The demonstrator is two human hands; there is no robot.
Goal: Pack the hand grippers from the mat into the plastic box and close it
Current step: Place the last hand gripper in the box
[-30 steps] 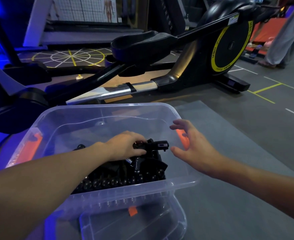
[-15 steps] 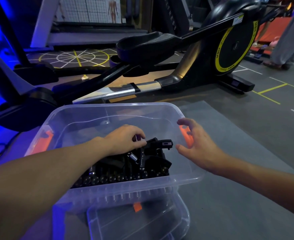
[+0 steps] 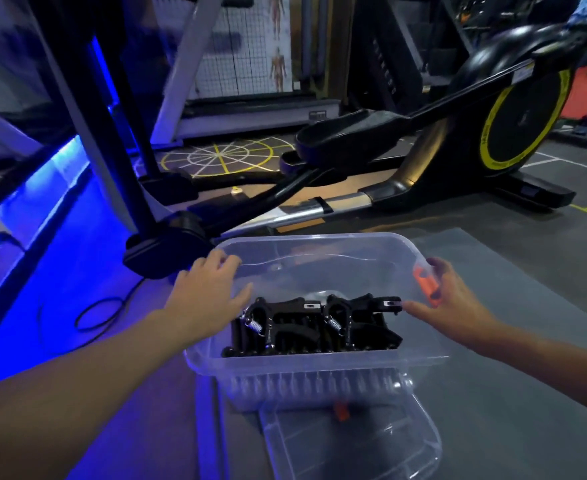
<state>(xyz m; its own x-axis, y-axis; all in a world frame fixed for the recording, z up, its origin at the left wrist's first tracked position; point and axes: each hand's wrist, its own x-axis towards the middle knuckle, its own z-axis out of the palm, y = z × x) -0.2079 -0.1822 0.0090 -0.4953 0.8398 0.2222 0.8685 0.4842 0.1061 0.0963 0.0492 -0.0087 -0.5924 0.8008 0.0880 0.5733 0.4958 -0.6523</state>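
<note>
A clear plastic box [image 3: 319, 363] stands on the grey mat [image 3: 510, 393]. Several black hand grippers [image 3: 314, 327] with metal springs lie packed together inside it. My left hand [image 3: 205, 292] holds the box's left wall near the far corner, with the thumb on the inner side. At the right wall my right hand [image 3: 453, 301] grips the rim, its fingers round the orange latch [image 3: 425, 284] and its thumb close to the grippers. The clear lid [image 3: 351, 445] with an orange clip lies flat in front of the box, partly under it.
A black elliptical trainer [image 3: 406, 157] with a yellow-ringed wheel stands just behind the box. Its base foot [image 3: 160, 251] sits near the box's left corner. A black cable [image 3: 101, 313] loops on the blue-lit floor at the left.
My left hand has let go of the grippers and moved out to the box's left wall. My right hand has closed in on the right rim at the latch. The view has swung left.
</note>
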